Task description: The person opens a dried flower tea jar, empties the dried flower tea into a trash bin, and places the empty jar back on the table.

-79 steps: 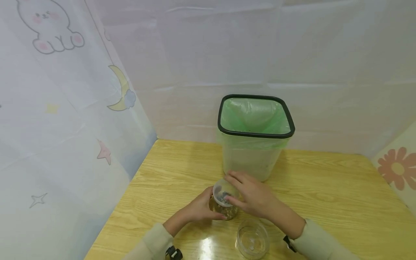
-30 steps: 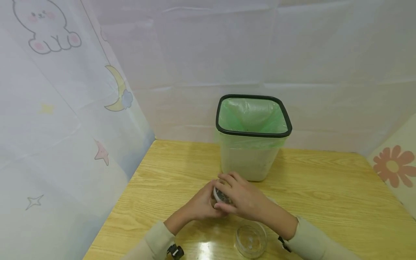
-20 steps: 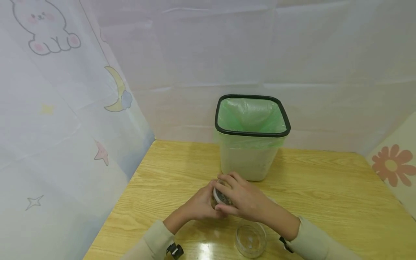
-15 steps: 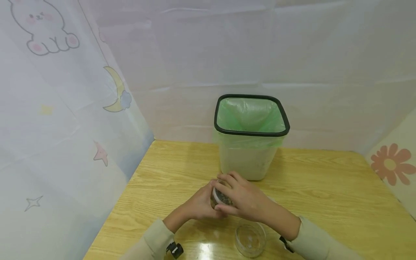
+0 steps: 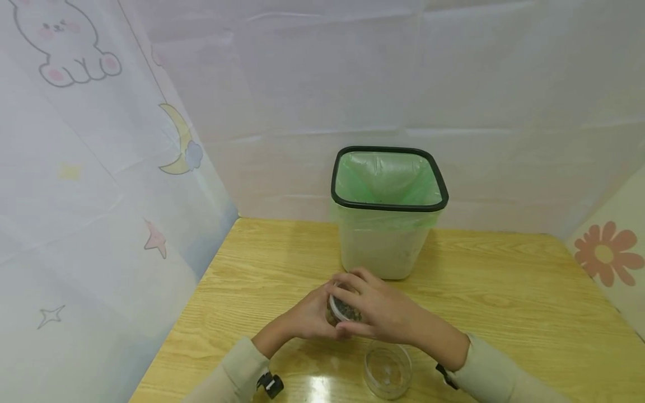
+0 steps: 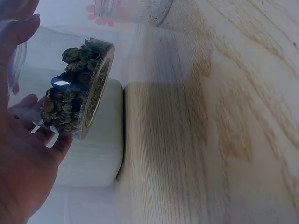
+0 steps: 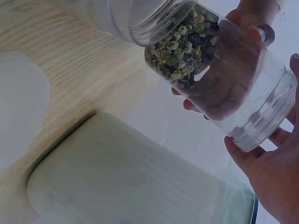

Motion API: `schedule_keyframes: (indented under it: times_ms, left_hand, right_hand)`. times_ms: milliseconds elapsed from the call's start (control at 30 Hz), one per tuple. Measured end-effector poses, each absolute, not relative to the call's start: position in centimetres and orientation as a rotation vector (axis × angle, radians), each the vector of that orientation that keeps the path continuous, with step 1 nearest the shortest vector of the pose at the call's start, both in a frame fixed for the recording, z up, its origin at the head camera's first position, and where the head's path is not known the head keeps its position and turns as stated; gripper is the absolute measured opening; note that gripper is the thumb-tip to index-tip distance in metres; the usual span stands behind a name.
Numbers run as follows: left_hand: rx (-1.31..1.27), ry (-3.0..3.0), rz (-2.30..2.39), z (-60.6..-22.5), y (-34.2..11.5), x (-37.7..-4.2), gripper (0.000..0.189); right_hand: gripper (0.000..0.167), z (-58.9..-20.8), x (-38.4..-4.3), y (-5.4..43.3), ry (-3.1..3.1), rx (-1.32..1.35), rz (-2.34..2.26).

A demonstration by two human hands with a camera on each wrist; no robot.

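A clear screw-top jar point(image 7: 182, 56), part filled with dried flower buds, is held between the hands just above the table, tilted. My left hand point(image 5: 311, 316) wraps round its side; in the right wrist view those fingers show through the plastic. My right hand point(image 5: 385, 310) grips the clear lid point(image 7: 266, 114) at the top, thumb on the near side and fingers on the far side. The jar's ringed base point(image 6: 98, 91) is clear of the wood in the left wrist view. A second clear jar point(image 5: 388, 370), lidless, stands in front of the right wrist.
Behind the hands stands a pale bin point(image 5: 383, 243) with a black rim point(image 5: 390, 207) and a green liner point(image 5: 388, 179). A whitish round disc point(image 7: 21, 109) lies on the wood-grain table point(image 5: 272, 257) beside the bin. Printed cloth point(image 5: 302, 84) hangs behind and to the left.
The right hand has gone from resting spread across the lid to gripping round it, and the jar has tilted. Over the last half second, the right fingers have shifted slightly on the lid.
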State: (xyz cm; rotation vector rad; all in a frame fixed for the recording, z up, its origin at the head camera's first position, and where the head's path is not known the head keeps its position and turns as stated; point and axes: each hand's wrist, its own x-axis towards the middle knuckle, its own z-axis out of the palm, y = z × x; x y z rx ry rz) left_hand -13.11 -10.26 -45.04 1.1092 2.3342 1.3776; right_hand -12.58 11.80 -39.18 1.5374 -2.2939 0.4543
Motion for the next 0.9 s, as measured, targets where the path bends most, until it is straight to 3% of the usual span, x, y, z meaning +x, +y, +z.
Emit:
schedule_keyframes:
  times_ms: [533,900]
  left_hand:
    - [1.234,2.331,1.306,-45.3,-10.3,-13.6,0.096]
    - [1.048,2.403,1.409,-45.7,-9.9,-13.4,0.099]
  right_hand:
    - [0.069,-38.9,-12.5,12.7,-2.324,1.698,0.493]
    - [0.08,-39.2,-12.1,11.6,-2.607,1.325,0.504]
